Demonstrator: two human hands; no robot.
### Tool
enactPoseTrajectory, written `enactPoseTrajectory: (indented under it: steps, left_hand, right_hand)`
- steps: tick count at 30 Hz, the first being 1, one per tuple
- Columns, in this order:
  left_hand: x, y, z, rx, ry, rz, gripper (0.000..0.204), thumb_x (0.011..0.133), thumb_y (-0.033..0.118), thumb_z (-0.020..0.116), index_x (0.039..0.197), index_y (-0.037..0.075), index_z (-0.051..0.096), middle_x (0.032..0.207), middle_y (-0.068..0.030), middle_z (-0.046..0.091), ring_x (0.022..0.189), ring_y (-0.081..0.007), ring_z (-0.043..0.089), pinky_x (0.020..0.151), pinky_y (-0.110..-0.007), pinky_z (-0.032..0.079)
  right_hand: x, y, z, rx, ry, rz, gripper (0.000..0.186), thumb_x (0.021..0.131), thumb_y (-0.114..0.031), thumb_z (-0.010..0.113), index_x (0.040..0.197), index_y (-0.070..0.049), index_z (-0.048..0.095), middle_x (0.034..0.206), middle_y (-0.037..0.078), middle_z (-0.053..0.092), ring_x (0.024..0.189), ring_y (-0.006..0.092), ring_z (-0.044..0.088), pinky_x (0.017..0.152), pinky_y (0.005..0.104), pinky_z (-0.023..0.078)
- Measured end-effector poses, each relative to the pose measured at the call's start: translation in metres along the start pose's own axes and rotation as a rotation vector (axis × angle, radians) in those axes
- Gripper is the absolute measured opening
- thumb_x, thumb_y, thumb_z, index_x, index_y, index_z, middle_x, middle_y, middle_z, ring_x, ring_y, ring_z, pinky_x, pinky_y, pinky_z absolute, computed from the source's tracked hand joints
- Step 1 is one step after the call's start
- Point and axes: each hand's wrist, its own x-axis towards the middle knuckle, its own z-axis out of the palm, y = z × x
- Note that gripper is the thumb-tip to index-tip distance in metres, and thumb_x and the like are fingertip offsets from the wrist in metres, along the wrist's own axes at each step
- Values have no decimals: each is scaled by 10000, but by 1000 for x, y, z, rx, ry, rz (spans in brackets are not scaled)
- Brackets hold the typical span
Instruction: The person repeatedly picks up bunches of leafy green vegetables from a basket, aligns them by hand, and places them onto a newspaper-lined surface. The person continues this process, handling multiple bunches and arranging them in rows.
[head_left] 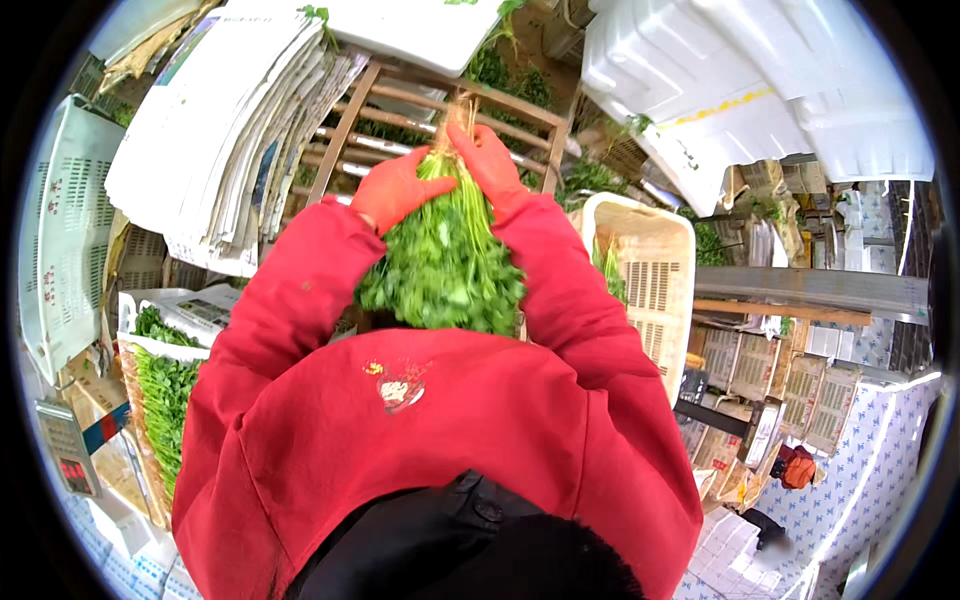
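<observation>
A bunch of leafy green herbs, like coriander [445, 270], hangs in front of my chest, roots away from me and leaves toward me. My left hand [392, 188], in an orange-red glove, is closed around the left side of its stems, thumb across the top. From the right, my right hand [487, 167], gloved alike, grips the stems near the pale brown roots. Most of its fingers are hidden behind the bunch. Under the roots lies a brown slatted rack [345, 130].
A thick stack of newspapers [215, 130] lies at the left, near a pale green crate [70, 230] and more bundled greens [168, 395]. To my right stands a cream plastic basket [650, 270] with some greens inside. White foam boxes [700, 90] are piled at the far right.
</observation>
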Motion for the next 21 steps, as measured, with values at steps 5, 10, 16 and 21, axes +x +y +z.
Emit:
enactPoseTrajectory:
  steps: [5,10,16,21]
  left_hand:
    - [-1,-103,36,-38,143,-163,931,897,732,524,1557,94,367,1318,-260,629,1208,-398,611,1011,-447,471]
    - [-21,-71,58,-19,-1,-238,931,885,615,646,1583,110,294,1309,-253,633,1163,-417,627,963,-433,494]
    - [-15,-99,84,-184,158,-62,884,915,538,672,1586,110,286,1323,-269,613,1160,-435,618,957,-442,495]
    - [-14,-100,90,-205,160,-77,857,916,560,657,1574,130,317,1217,-282,657,1072,-453,646,913,-456,508]
  right_hand:
    - [-49,90,5,116,237,-67,520,999,-393,580,1314,21,589,1178,193,679,1058,336,645,940,378,494]
    - [-106,82,41,-76,217,164,489,984,-319,609,1312,41,572,1156,259,671,1085,387,646,955,436,490]
    - [-109,75,23,-87,183,32,497,974,-342,630,1320,13,599,1237,264,661,1121,407,646,954,442,500]
    - [-93,31,15,-293,176,42,527,851,-515,718,995,-8,714,937,193,708,896,394,679,804,461,522]
